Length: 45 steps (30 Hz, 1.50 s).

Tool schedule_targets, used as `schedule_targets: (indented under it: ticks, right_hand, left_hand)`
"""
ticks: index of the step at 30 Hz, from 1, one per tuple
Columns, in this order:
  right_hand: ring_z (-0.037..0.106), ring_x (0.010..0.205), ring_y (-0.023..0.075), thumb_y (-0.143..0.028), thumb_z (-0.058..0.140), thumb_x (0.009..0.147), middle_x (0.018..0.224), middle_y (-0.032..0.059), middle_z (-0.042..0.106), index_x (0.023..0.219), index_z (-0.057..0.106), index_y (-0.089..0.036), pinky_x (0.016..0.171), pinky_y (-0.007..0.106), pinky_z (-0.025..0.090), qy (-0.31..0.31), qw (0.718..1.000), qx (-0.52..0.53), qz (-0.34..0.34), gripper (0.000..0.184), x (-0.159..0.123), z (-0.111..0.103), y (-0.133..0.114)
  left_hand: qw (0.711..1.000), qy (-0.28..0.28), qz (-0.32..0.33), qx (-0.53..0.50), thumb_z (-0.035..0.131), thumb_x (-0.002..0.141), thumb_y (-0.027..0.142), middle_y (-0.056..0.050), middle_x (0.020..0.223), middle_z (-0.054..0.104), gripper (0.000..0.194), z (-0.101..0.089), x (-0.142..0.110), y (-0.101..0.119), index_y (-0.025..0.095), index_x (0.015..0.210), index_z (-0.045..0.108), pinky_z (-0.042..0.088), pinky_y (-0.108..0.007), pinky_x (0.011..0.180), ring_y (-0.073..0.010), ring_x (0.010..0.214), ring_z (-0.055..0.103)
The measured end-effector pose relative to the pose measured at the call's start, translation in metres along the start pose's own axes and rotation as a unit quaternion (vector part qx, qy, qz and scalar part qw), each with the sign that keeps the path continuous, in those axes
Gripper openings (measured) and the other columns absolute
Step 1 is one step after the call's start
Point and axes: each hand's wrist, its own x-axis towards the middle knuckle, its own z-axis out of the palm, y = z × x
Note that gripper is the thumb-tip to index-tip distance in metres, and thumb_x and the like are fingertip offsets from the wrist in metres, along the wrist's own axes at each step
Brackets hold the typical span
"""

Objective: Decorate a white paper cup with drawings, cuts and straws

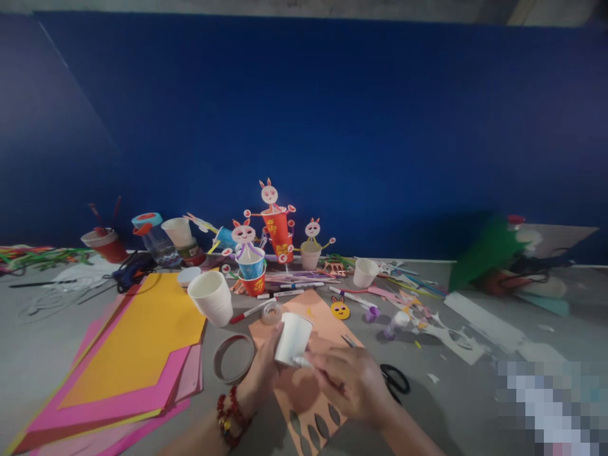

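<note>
My left hand (266, 354) is wrapped around a small white paper cup (295, 335), which is tilted above an orange sheet of paper (327, 310). In my right hand (354, 380) is a slim white stick-like thing (302, 361), pinched between the fingers. Its tip meets the lower edge of the cup; the fingers hide the rest, so its exact kind is unclear. Leaf-shaped holes are cut through the near end of the orange sheet. Black-handled scissors (395, 380) lie beside my right hand, and a tape roll (234, 358) lies left of my left hand.
Coloured paper sheets (128, 335) are stacked at the left. A larger white cup (211, 299) stands behind the tape. Farther back are rabbit-faced cup figures (250, 259), markers (354, 296) and a yellow rabbit cutout (340, 308). Paper scraps (456, 339) lie right; a blue wall (304, 126) rises behind.
</note>
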Motion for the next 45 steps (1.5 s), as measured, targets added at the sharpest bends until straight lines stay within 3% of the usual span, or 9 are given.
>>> schedule_targets:
  ticks: [7,11,15,20,24,28,32,36,45]
  right_hand:
    - [0.063,0.058,0.0142,-0.019,0.050,0.092,0.072,0.0030,0.072,0.108,0.069,-0.021,0.055,0.022,0.041,-0.004,1.000,-0.003,-0.001,0.025,0.001,-0.002,0.001]
    - [0.065,0.064,0.0153,-0.020,0.047,0.095,0.077,0.0055,0.072,0.111,0.069,-0.019,0.059,0.022,0.043,0.026,0.998,-0.030,0.054,0.027,0.000,-0.004,0.004]
    - [0.059,0.054,0.0137,-0.022,0.047,0.094,0.064,0.0016,0.068,0.106,0.070,-0.021,0.053,0.022,0.039,-0.009,1.000,-0.010,0.002,0.026,0.001,-0.004,0.003]
    - [0.064,0.061,0.0143,-0.019,0.046,0.096,0.076,0.0057,0.072,0.111,0.069,-0.017,0.058,0.022,0.042,0.056,0.995,-0.048,0.069,0.028,0.001,-0.004,0.008]
    - [0.066,0.066,0.0157,-0.018,0.049,0.093,0.078,0.0050,0.073,0.111,0.069,-0.020,0.058,0.022,0.042,0.004,0.999,-0.027,0.021,0.028,-0.001,-0.003,0.008]
    - [0.063,0.060,0.0150,-0.018,0.046,0.095,0.072,0.0050,0.070,0.111,0.069,-0.017,0.057,0.022,0.041,0.043,0.995,-0.057,0.063,0.028,0.001,-0.004,0.006]
    - [0.066,0.063,0.0151,-0.019,0.048,0.094,0.076,0.0046,0.073,0.108,0.070,-0.020,0.057,0.022,0.041,0.016,0.999,-0.037,0.030,0.026,0.003,-0.006,0.005]
    - [0.064,0.061,0.0149,-0.019,0.046,0.095,0.070,0.0041,0.070,0.111,0.070,-0.019,0.057,0.022,0.041,0.039,0.994,-0.069,0.076,0.029,0.002,-0.008,0.006]
    - [0.067,0.063,0.0155,-0.019,0.046,0.095,0.073,0.0052,0.072,0.109,0.071,-0.019,0.058,0.022,0.043,0.043,0.994,-0.065,0.079,0.028,0.005,-0.010,0.004]
  left_hand:
    - [1.000,0.004,0.005,-0.003,0.071,0.075,0.058,-0.008,0.073,0.074,0.053,-0.003,0.002,-0.002,0.011,0.098,0.072,0.048,-0.024,0.056,-0.0169,0.061,0.065]
    - [1.000,-0.002,0.004,0.028,0.066,0.078,0.062,-0.008,0.070,0.073,0.056,0.000,-0.001,0.000,0.010,0.100,0.071,0.044,-0.023,0.048,-0.0145,0.052,0.061]
    - [1.000,-0.004,0.004,-0.002,0.072,0.075,0.056,-0.008,0.074,0.074,0.050,-0.001,-0.001,0.000,0.011,0.097,0.070,0.049,-0.023,0.056,-0.0164,0.060,0.065]
    - [0.998,-0.037,-0.033,0.033,0.058,0.081,0.065,-0.009,0.068,0.072,0.059,-0.004,-0.001,0.001,0.010,0.097,0.070,0.036,-0.022,0.038,-0.0133,0.044,0.056]
    - [1.000,0.003,-0.004,0.000,0.070,0.075,0.059,-0.005,0.065,0.071,0.052,-0.002,-0.001,0.001,0.012,0.095,0.070,0.043,-0.021,0.045,-0.0137,0.050,0.060]
    - [0.999,0.010,-0.018,0.040,0.066,0.077,0.063,-0.009,0.068,0.073,0.057,0.001,-0.004,0.000,0.010,0.096,0.071,0.043,-0.023,0.045,-0.0157,0.049,0.061]
    - [1.000,0.008,0.006,0.012,0.073,0.074,0.057,-0.007,0.071,0.074,0.053,0.003,-0.006,0.002,0.012,0.101,0.070,0.047,-0.023,0.052,-0.0163,0.056,0.064]
    - [0.999,0.009,-0.013,0.048,0.067,0.077,0.062,-0.011,0.072,0.075,0.060,0.004,-0.008,0.003,0.009,0.106,0.069,0.047,-0.025,0.052,-0.0192,0.057,0.066]
    - [0.997,0.021,0.011,0.078,0.065,0.079,0.061,-0.012,0.083,0.077,0.067,0.004,-0.011,0.003,0.012,0.123,0.063,0.050,-0.028,0.059,-0.0236,0.069,0.070]
